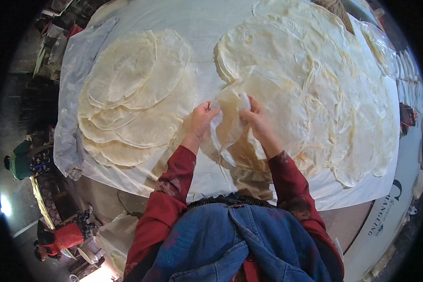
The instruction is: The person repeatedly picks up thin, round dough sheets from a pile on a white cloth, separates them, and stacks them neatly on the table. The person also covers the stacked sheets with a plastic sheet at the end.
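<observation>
Between my two hands hangs a thin, translucent dough-like sheet [229, 135], folded and partly blurred. My left hand [201, 120] pinches one edge of it between thumb and fingers. On the other side, my right hand [258, 114] grips the sheet too, its fingers curled. Just beyond and to the right lies a broad spread of overlapping thin round sheets [278, 102], wrinkled and cream-coloured. A flatter stack of similar round sheets [130, 81] lies to the left. Both groups rest on a white plastic cover [208, 70].
Clear crumpled plastic [75, 84] lines the table's left edge. A bristly brush or broom head [336, 12] lies at the far right corner. A pale board bearing writing [382, 215] runs along the right. Two people, one in green [20, 160], one in red [61, 239], are at the left.
</observation>
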`<action>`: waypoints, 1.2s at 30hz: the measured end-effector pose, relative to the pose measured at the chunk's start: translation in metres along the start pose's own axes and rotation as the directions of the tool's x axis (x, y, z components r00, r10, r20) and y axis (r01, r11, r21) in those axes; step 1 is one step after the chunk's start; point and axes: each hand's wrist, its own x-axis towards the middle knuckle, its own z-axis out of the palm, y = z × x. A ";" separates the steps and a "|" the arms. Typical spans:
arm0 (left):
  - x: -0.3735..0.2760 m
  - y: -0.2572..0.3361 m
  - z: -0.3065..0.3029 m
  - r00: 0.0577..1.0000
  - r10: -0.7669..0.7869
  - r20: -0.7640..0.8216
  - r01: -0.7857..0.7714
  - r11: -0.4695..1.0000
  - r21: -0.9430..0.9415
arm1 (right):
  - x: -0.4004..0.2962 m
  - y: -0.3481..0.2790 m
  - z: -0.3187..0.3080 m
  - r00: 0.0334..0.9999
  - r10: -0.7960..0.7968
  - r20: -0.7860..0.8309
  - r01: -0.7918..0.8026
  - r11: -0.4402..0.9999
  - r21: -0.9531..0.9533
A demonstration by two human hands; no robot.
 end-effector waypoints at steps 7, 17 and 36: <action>0.035 0.049 0.022 0.987 -0.011 0.163 -0.102 0.743 0.662 | 0.008 0.005 0.010 1.000 0.016 0.014 -0.015 0.999 -0.034; -0.054 0.021 0.014 0.969 -0.209 0.129 0.193 0.973 0.129 | 0.007 -0.013 0.008 0.996 -0.021 -0.085 0.030 0.994 0.105; -0.115 -0.052 0.025 0.999 0.021 0.035 -0.025 0.993 0.116 | -0.080 0.043 0.018 0.995 -0.032 0.095 0.096 0.579 -0.810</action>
